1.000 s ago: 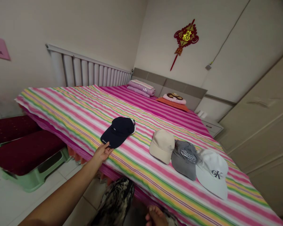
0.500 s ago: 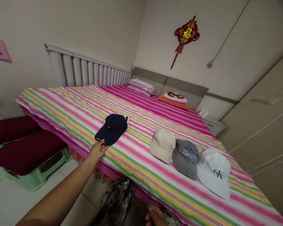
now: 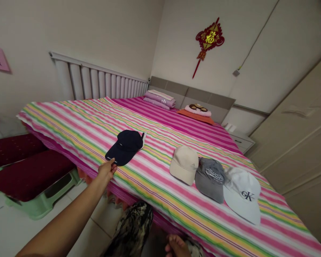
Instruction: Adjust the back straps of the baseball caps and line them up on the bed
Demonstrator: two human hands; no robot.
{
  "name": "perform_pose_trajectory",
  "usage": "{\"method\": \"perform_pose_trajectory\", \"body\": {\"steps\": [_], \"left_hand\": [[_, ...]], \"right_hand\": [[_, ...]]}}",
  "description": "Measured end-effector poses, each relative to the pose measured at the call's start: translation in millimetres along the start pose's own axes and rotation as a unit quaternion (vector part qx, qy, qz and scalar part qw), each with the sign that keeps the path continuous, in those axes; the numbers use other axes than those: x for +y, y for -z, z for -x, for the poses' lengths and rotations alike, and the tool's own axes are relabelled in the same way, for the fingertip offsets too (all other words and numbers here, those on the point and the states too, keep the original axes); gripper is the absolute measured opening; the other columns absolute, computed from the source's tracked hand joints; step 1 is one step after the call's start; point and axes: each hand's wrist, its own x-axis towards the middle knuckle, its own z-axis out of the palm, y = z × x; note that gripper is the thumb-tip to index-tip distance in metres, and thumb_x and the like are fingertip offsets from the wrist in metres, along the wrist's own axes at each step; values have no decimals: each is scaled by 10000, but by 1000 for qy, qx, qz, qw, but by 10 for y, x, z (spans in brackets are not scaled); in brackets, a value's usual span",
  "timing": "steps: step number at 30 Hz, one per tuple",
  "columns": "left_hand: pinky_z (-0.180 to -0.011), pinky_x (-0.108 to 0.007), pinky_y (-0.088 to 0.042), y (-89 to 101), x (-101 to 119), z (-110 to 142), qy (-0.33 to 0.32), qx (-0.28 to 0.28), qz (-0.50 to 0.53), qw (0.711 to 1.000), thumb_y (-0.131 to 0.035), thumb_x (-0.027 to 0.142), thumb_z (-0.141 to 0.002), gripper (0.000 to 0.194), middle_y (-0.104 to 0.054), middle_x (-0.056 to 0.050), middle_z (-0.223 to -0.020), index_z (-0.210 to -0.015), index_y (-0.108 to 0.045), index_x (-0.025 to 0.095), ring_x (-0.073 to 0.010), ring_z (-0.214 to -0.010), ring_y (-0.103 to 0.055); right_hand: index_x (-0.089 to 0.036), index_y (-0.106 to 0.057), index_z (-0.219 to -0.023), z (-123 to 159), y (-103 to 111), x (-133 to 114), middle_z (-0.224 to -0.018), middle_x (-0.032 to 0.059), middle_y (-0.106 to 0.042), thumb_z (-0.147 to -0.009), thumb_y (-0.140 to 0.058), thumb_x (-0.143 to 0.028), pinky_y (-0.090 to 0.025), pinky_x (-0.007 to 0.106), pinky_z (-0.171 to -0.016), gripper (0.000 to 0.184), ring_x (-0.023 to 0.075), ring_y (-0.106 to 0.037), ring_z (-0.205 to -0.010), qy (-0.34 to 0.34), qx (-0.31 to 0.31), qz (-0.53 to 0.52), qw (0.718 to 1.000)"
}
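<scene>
My left hand [image 3: 108, 169] pinches the front edge of a navy baseball cap's [image 3: 128, 145] brim, thumb on top. The cap rests on the striped bedspread [image 3: 149, 178], brim toward me, with a white part showing at its back right. To the right, a beige cap [image 3: 184, 164], a grey cap [image 3: 210, 178] with white lettering and a white cap [image 3: 243, 192] with dark letters sit side by side in a row. Down at the bottom edge, my right hand [image 3: 176, 245] is near my leg, away from the caps, its fingers curled; whether anything is inside them is hidden.
Two stools [image 3: 37, 175] with dark red tops stand left of the bed. Folded purple bedding [image 3: 159, 100] and a pink pillow [image 3: 198, 110] lie near the headboard [image 3: 195, 96]. A white radiator [image 3: 96, 78] runs along the wall; a wooden wardrobe [image 3: 296, 135] stands at right.
My left hand has shifted slightly left with the navy cap, still gripping its brim. The right hand and the other caps have stayed about where they were.
</scene>
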Motion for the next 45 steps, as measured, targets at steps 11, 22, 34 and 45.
{"method": "perform_pose_trajectory", "body": {"steps": [11, 22, 34, 45], "left_hand": [[-493, -201, -488, -286, 355, 233, 4, -166, 80, 983, -467, 42, -772, 130, -600, 8, -575, -724, -542, 137, -87, -484, -570], [-665, -251, -513, -137, -224, 929, 91, -447, 144, 878, -493, -30, -695, 426, -685, -25, -769, -1052, -575, 187, -136, -677, -634], [-687, -262, -474, 603, -1140, 1631, 300, -596, -23, 744, -617, 20, -582, 399, -686, -13, -845, -920, -664, 228, -191, -766, -632], [-770, -305, -391, 432, -1059, 1238, 367, -611, -40, 700, -540, 304, -742, 321, -626, -108, -980, -1014, -595, 144, -189, -888, -575]], "right_hand": [[-170, -462, -575, 2, -1, 23, -388, -46, -520, -346, -716, -521, -236, 135, -300, 490, 43, -409, -278, 1, 2, -2, 1000], [-150, -568, -748, 228, -141, -366, -524, -14, -605, -506, -715, -535, -399, 181, -412, 478, 78, -526, -411, 21, -66, -60, 996], [-270, -667, -898, 691, -117, -1399, -1004, 48, -680, -583, -609, -618, -286, 436, -1008, 473, 226, -535, -1073, 245, -104, -304, 915], [-225, -703, -687, 885, -64, -1412, -744, 59, -722, -488, -746, -315, -370, 459, -954, 222, 252, -661, -785, 207, -110, -287, 929]]}}
